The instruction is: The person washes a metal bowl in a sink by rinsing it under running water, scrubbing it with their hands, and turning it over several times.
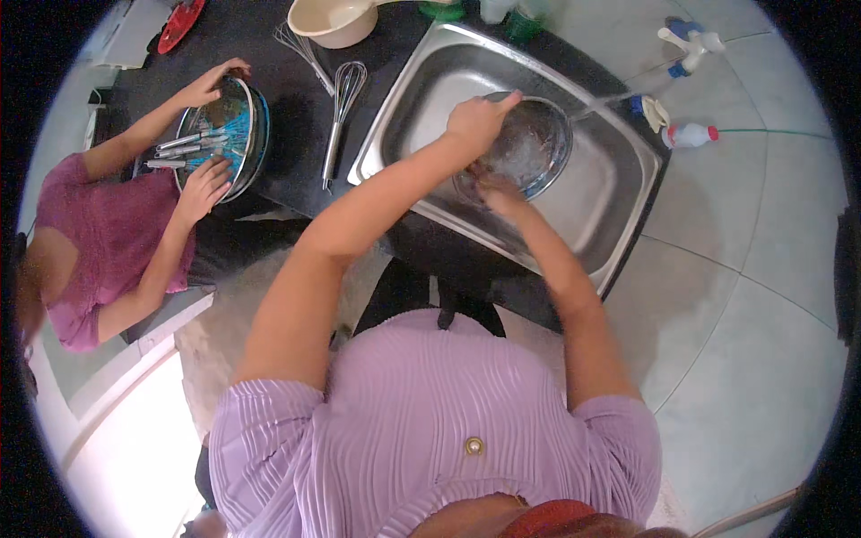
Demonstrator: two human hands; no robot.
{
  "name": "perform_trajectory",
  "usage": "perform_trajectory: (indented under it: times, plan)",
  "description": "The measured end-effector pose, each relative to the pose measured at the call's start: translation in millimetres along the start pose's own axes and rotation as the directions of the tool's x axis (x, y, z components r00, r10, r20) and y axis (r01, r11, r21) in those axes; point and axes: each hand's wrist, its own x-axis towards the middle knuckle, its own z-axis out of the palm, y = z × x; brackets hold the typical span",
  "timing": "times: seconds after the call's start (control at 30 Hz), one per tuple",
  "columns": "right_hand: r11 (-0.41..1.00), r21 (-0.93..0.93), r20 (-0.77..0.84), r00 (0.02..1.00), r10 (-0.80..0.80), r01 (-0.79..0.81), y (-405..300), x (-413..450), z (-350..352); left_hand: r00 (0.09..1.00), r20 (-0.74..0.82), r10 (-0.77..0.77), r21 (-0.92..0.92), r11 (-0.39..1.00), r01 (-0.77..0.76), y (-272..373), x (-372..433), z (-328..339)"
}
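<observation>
Over the stainless steel sink (592,235), my left hand (479,124) grips the upper left rim of a round metal bowl (538,144), thumb pointing along the edge. Water from the wall faucet (687,50) runs down toward the bowl's right side, and some water shows inside it. My right hand (498,195) is at the bowl's lower left edge; it is blurred, and its fingers are partly hidden, so whether they hold anything is unclear.
Two wire whisks (345,101) lie on the black counter (397,54) left of the sink. Behind them stands a cream dipper (334,23). At left, another person (121,222) handles a bowl with whisks and blue residue. A small bottle (689,135) stands beyond the sink's right corner.
</observation>
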Motion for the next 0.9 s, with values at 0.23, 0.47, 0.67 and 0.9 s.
perform_trajectory:
  times: [0.23,0.47,0.67,0.9]
  plan:
    - [0.713,-0.635,0.027,0.914,0.406,-0.298,-11.6,-5.7,0.0,0.993,-0.082,0.088,0.050,0.995,-0.084,7.5,-7.6,12.5]
    - [0.883,-0.448,0.061,0.981,0.183,-0.137,-10.8,-32.0,-35.4,0.998,-0.025,0.061,0.038,0.997,-0.060,-10.0,-18.6,-1.0]
    - [0.911,-0.349,-0.364,0.927,0.087,-0.222,17.0,-10.0,35.9,0.996,-0.058,0.062,0.075,0.996,-0.057,-1.9,-17.2,10.6]
    - [0.668,-0.737,0.077,0.969,0.233,-0.102,12.1,-37.5,-37.2,0.999,-0.003,0.051,0.038,0.998,-0.051,-12.6,-17.6,-1.4]
